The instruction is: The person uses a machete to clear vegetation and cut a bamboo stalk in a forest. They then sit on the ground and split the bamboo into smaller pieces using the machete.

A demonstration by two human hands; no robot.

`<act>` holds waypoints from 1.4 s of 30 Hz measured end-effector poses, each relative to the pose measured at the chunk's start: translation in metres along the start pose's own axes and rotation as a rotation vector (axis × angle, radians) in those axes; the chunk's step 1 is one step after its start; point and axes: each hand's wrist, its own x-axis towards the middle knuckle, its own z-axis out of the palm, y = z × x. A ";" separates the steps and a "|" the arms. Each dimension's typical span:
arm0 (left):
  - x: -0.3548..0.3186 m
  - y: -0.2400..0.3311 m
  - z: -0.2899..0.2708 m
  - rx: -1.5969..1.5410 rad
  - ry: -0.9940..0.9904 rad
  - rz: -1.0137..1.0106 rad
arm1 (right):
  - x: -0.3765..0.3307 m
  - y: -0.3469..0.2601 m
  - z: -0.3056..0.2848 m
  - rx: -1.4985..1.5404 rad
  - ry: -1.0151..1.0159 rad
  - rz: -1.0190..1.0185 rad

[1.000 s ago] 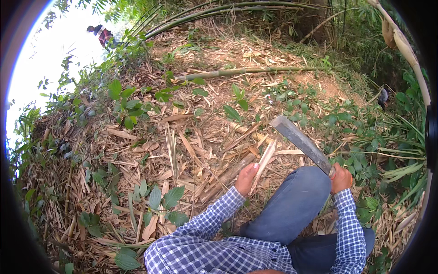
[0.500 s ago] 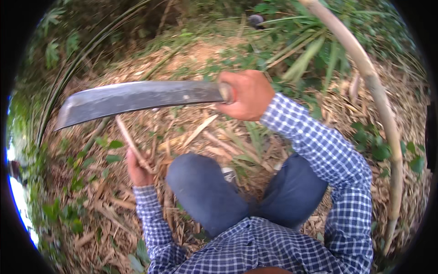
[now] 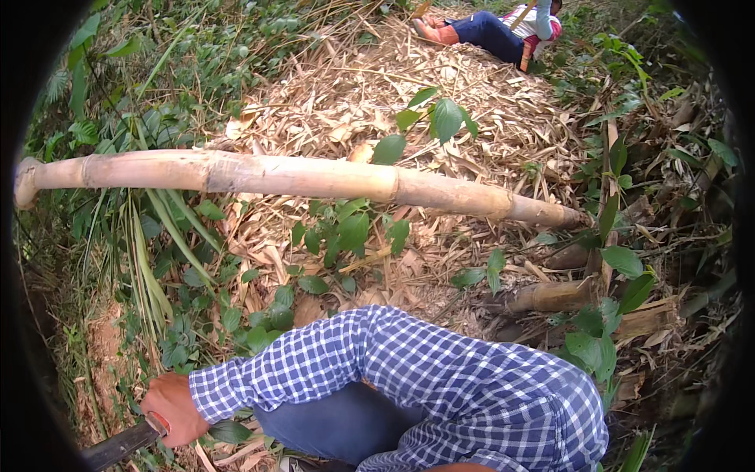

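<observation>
Clenching the right grip [image 3: 174, 409] fully round the handle of a machete [image 3: 118, 447] at the lower left edge of the head view, fingers wrapping it with no gap showing. Angling the dark blade down and left, out toward the rim, just beside the grip and close above the soil and weeds. Reaching across the body in a blue-and-white checked sleeve [image 3: 377, 362], over a knee in blue jeans [image 3: 346, 421]. Not showing the left grip anywhere.

Working outdoors on a slope of ground [image 3: 472, 94] thick with dry, straw-coloured leaf litter, edged by green undergrowth. Lying well apart from the machete, up the slope, a long pale bamboo pole [image 3: 275, 177], running nearly level from the left rim to the right of centre, with broad-leaved plants [image 3: 346, 236] growing between it and the sleeve. Resting at the right, near the pole's far end, short cut bamboo pieces [image 3: 550, 295]. Sitting on the litter at the top edge, another person [image 3: 503, 31], far from the grip.
</observation>
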 end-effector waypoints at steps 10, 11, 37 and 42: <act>-0.002 0.024 0.042 -0.047 -0.001 -0.021 | 0.024 -0.027 -0.005 0.118 0.121 -0.049; -0.003 0.026 0.042 -0.049 0.008 -0.017 | 0.024 -0.029 -0.007 0.153 0.109 -0.024; -0.058 0.016 -0.130 -0.091 0.010 0.038 | 0.021 0.039 0.051 -0.259 -0.419 -0.122; -0.065 0.006 -0.072 -0.237 0.084 -0.062 | -0.012 0.060 0.084 -0.223 -0.302 -0.041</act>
